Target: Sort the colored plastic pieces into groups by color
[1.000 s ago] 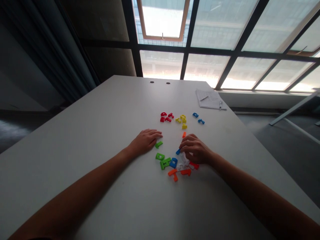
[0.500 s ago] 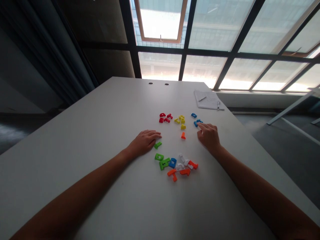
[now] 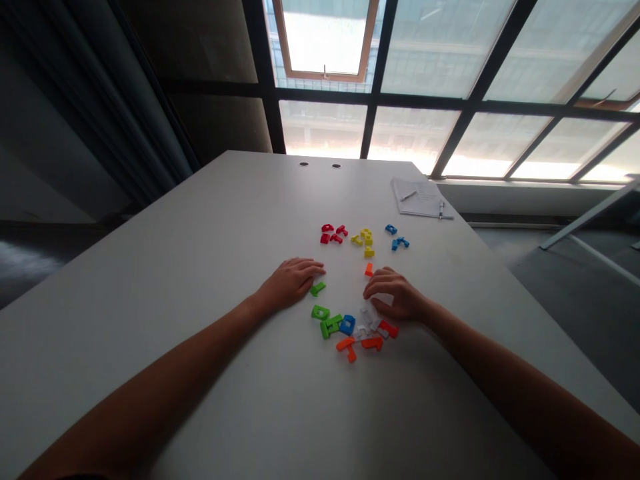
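Observation:
My left hand (image 3: pixel 294 279) lies flat on the table, fingers stretched out, beside a small green plastic piece (image 3: pixel 318 289). My right hand (image 3: pixel 393 295) hovers with its fingers curved and apart, holding nothing, just above a white piece (image 3: pixel 369 319). Close to that hand are an orange piece (image 3: pixel 369 269) and a mixed cluster: green pieces (image 3: pixel 331 326), a blue piece (image 3: pixel 347 325), white pieces and orange pieces (image 3: pixel 372 343). Farther off lie a red group (image 3: pixel 325 238), a yellow group (image 3: pixel 367 237) and a blue group (image 3: pixel 400 243).
The white table (image 3: pixel 210 233) carries papers (image 3: pixel 420 199) with pens on them near its far right edge. Two round cable holes (image 3: pixel 337 166) sit at the far edge. Windows stand beyond, and a dark curtain (image 3: pixel 135 100) hangs at left.
My right hand has left the blue group and moved nearer, down and left, to the mixed cluster. The blue pieces stay behind, close together. My left hand has hardly moved.

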The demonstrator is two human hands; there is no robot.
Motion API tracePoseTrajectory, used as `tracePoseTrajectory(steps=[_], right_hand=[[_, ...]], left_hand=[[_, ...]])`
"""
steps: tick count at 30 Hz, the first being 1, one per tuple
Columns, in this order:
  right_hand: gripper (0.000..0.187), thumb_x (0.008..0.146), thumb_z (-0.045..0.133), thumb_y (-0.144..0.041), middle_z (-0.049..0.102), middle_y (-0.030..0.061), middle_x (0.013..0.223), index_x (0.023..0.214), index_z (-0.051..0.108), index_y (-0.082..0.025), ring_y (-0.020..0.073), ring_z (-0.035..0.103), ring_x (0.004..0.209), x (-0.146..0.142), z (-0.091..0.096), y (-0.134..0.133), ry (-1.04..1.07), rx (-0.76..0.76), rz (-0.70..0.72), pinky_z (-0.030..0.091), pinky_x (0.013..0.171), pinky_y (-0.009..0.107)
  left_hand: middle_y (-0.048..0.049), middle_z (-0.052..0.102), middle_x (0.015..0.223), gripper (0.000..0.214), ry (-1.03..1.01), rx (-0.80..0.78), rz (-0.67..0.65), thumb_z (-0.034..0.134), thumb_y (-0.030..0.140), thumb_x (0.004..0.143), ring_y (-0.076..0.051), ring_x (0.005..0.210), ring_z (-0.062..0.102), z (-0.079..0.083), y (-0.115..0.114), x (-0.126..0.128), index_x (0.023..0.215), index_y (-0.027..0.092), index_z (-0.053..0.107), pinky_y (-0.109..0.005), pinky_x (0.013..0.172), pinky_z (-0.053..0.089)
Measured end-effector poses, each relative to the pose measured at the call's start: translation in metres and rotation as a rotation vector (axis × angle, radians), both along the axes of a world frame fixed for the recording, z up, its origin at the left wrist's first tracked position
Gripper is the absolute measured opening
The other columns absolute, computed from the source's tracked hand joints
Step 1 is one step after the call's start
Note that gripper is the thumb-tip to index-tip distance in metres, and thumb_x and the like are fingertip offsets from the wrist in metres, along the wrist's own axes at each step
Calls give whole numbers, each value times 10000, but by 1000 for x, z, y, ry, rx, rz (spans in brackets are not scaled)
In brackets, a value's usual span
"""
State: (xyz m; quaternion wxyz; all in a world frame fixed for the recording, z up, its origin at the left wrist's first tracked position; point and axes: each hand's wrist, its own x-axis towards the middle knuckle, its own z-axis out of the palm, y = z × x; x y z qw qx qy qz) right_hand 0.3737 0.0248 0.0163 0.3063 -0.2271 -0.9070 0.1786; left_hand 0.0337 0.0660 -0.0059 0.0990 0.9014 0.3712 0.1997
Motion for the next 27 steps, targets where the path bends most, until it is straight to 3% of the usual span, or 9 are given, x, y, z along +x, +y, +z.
tracePoseTrajectory(steps=[5, 12, 16, 22, 27], right_hand=[[190, 987, 596, -251, 799, 65, 917, 924, 775, -241, 229, 696, 893, -9, 8, -8, -21, -95, 99, 495, 934, 437], [168, 978, 623, -239, 806, 53, 971, 959, 789, -252, 212, 722, 897, 0, 10, -2, -73, -67, 106, 502, 939, 409], [179, 986, 622, -249, 810, 66, 994, 964, 800, -252, 218, 738, 912, 28, 5, 14, -102, -2, 4, 511, 901, 402], [257, 1001, 623, -361, 812, 80, 916, 862, 804, -242, 248, 737, 860, 80, -11, 42, 4, 52, -290, 541, 861, 419], [316, 991, 594, -373, 811, 79, 862, 766, 770, -238, 258, 741, 821, 99, -19, 51, 31, 96, -466, 545, 850, 430]], left_hand=[[-36, 706, 1432, 359, 3, 3, -1, 452, 284, 1056, -220, 1365, 616, 1, 0, 0, 1305, 294, 712, -471, 1219, 421], [-39, 707, 1430, 358, -9, 1, -2, 462, 282, 1051, -218, 1359, 622, -1, 1, 0, 1307, 296, 712, -482, 1233, 409], [-42, 705, 1432, 364, -11, 1, -1, 455, 286, 1052, -217, 1363, 620, -2, 1, 0, 1309, 295, 713, -487, 1244, 398], [-34, 705, 1434, 359, -6, 2, 0, 459, 272, 1048, -218, 1368, 619, -2, 1, 0, 1305, 304, 709, -485, 1242, 396], [-32, 701, 1441, 350, -4, 3, -5, 463, 267, 1052, -215, 1374, 613, -3, 2, 0, 1306, 303, 702, -478, 1232, 400]])
